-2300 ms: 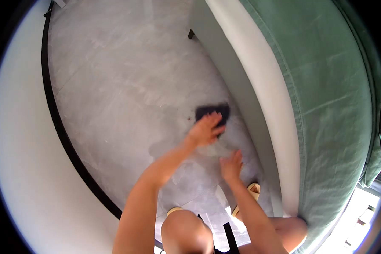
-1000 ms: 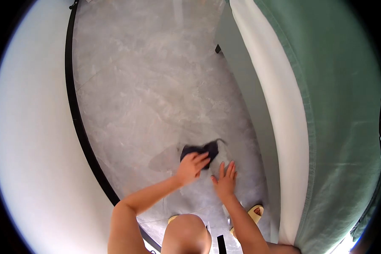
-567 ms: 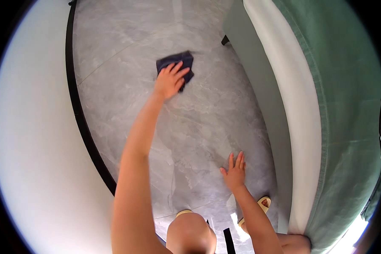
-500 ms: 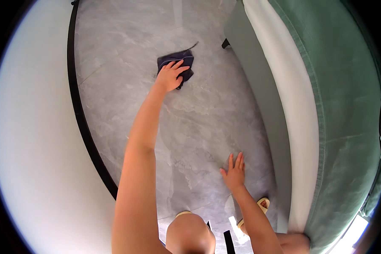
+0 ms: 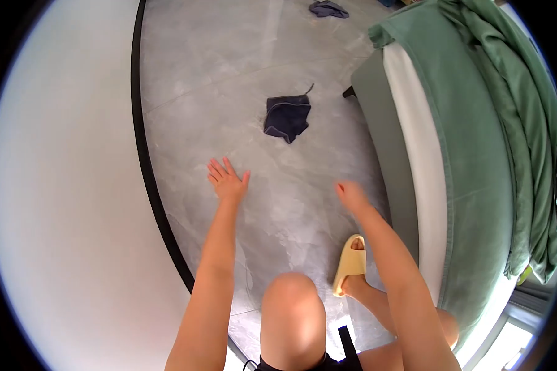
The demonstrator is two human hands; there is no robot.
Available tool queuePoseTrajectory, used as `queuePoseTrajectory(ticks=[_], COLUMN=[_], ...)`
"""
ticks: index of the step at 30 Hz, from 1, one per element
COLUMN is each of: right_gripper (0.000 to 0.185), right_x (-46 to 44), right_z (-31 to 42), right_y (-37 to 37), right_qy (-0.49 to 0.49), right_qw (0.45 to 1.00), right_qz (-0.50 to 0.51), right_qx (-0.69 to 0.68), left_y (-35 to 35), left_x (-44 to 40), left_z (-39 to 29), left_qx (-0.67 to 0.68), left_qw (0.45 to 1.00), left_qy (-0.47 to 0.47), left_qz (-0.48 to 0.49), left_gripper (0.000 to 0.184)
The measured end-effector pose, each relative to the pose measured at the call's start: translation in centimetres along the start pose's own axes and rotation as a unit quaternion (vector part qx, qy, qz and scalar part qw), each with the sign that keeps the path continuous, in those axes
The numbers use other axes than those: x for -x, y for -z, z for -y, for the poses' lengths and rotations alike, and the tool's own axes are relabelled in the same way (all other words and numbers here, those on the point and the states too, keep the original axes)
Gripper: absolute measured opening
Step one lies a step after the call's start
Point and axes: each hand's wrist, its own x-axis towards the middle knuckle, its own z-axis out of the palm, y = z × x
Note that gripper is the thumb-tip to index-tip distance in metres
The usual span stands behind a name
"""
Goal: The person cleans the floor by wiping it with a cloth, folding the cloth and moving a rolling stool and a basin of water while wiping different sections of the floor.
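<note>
Left hand [image 5: 227,183] is shifted off dark cloth [image 5: 287,119], released; right grip [image 5: 353,196] blurred, cannot be told; cloth best pressed flat.

Dark navy cloth [image 5: 288,119] on grey marbled floor [image 5: 210,117] before the person [image 5: 293,312]; flat white wall [image 5: 68,185], left; green-covered grey bed [image 5: 476,204], right.

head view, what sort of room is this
Probably a bedroom: a green bedspread lies over what looks like a white mattress on a grey bed frame.
</note>
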Motion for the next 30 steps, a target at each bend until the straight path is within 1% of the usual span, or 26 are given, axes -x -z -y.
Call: queuePoseTrajectory(ticks=[2,4,6,8,11,14,17,19,22,23,24,26,28,29,30], right_gripper=[0.023,0.02,0.016,0.013,0.014,0.013,0.012,0.009,0.007,0.007,0.007,0.008,0.007,0.007,0.008], right_x=[-5.8,-11.6,-17.4,-22.9,-27.9,-28.4,-25.6,-23.0,-20.6,-20.3,-20.0,-19.0,-18.5,-18.4,-18.4], right_z=[1.7,5.2,7.7,8.7,7.1,6.3,6.6,7.8,9.0,9.3,9.7,10.6,11.8,12.2,12.2], right_y=[-0.9,-0.9,-1.1,-1.3,-2.2,-0.5,3.1,5.3,8.9,9.9,11.1,13.4,15.0,15.4,15.5], right_qy=[0.097,0.126,0.188,0.244,0.241,0.232,0.339,0.357,0.386,0.394,0.401,0.418,0.458,0.477,0.451], right_qw=[0.99,0.981,0.955,0.919,0.926,0.943,0.905,0.898,0.88,0.874,0.876,0.875,0.85,0.837,0.851], right_qz=[-0.092,-0.139,-0.215,-0.308,-0.274,-0.238,-0.252,-0.251,-0.268,-0.275,-0.264,-0.245,-0.258,-0.262,-0.233], right_qx=[-0.046,-0.053,-0.075,-0.029,0.094,0.033,-0.051,-0.06,-0.068,-0.069,-0.044,0.004,-0.04,-0.061,-0.136], left_y=[-0.3,-0.4,-0.7,-0.2,0.5,0.1,-1.0,-1.6,1.7,3.0,4.0,7.1,11.9,13.4,13.8], left_x=[-0.2,-1.1,-1.4,-1.5,-1.2,-1.3,-2.2,-3.2,-6.3,-6.2,-6.3,-6.3,-5.3,-5.1,-5.3], left_z=[-0.3,-0.6,-0.6,-0.7,-0.4,-0.6,-1.2,-1.5,-2.3,-3.4,-5.0,-9.3,-14.1,-15.2,-15.3], left_qx=[-0.009,-0.001,0.014,0.013,-0.005,-0.019,-0.015,-0.012,0.085,0.177,0.262,0.358,0.382,0.394,0.351], left_qw=[0.999,0.997,0.996,0.994,0.992,0.992,0.994,0.993,0.977,0.982,0.958,0.887,0.869,0.859,0.889], left_qy=[0.007,0.009,0.005,0.005,0.016,0.013,0.013,0.014,0.014,-0.029,-0.074,-0.155,-0.211,-0.238,-0.206], left_qz=[0.05,0.073,0.091,0.107,0.124,0.127,0.11,0.118,0.194,0.053,-0.088,-0.244,-0.232,-0.224,-0.21], left_gripper=[0.092,0.092,0.094,0.094,0.094,0.095,0.095,0.095,0.094,0.09,0.086,0.077,0.058,0.048,0.041])
